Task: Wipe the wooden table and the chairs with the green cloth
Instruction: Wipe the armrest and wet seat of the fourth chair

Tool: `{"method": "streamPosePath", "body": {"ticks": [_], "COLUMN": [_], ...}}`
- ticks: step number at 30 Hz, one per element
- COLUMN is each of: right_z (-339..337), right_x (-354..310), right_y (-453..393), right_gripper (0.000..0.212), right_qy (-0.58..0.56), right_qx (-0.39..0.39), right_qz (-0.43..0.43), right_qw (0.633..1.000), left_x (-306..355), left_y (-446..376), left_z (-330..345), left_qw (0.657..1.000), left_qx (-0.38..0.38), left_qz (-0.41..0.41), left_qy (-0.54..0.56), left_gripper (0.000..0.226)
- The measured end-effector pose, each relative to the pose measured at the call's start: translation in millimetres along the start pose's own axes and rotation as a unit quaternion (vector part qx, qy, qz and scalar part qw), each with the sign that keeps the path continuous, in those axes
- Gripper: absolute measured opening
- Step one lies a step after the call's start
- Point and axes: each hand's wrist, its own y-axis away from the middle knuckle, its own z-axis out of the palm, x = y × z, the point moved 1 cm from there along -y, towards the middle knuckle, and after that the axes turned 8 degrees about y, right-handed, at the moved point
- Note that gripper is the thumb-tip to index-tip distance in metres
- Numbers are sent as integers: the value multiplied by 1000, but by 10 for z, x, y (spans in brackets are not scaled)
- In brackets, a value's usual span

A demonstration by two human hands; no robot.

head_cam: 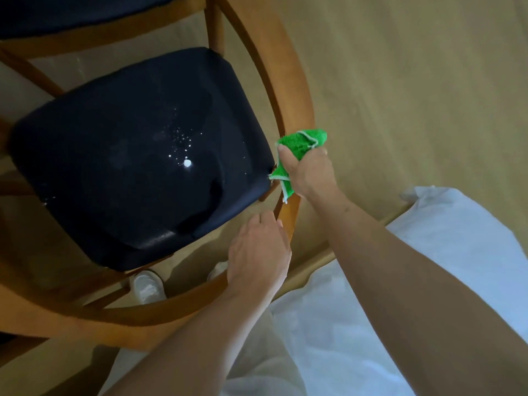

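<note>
I look straight down on a wooden chair (297,90) with a dark padded seat (137,155) and a curved wooden backrest rail that sweeps round its right side and near edge. My right hand (307,170) has the green cloth (300,144) bunched in its curled fingers and thumb, and presses it against the rail at the seat's right edge. One fold of the cloth sticks out above my fist and a white-edged corner hangs below it, just beside the seat's corner. My left hand (258,252) grips the same rail lower down, near my right hand but not touching it, with its fingers wrapped over the wood. The seat shows a scatter of small bright specks around its middle; I cannot tell whether they are droplets or glints of light. Under the rail, a white shoe (147,285) stands on the pale floor (414,81), and my light trousers (357,324) fill the lower right. Part of a second chair (71,15) with a dark seat shows at the upper left.
</note>
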Motion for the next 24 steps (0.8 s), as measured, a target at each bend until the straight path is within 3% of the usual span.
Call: {"method": "streamPosePath", "body": {"ticks": [6, 10, 13, 16, 19, 24], "right_z": [-265, -357, -326, -321, -330, -416], "right_x": [-403, -550, -299, 23, 109, -264], "right_y": [-696, -887, -708, -413, -373, -747], "right_gripper": [90, 85, 67, 42, 41, 44], "right_qy": [-25, -34, -55, -72, -99, -103], "right_qx": [12, 1, -16, -96, -146, -116], "right_qz": [-75, -114, -144, -144, -144, -157], "right_qw": [997, 993, 988, 982, 974, 975], "left_x": [236, 413, 588, 712, 758, 770], "left_y": [-273, -588, -876, -1047, -1091, -1150], "left_z": [117, 177, 215, 262, 273, 298], "left_qw": [1000, 983, 939, 938, 942, 938], "left_qx": [27, 60, 99, 152, 164, 155], "left_qz": [-8, -102, -189, -209, -218, -251], "left_qy": [-1, 140, 268, 229, 194, 184], "left_gripper": [36, 31, 41, 45, 46, 36]}}
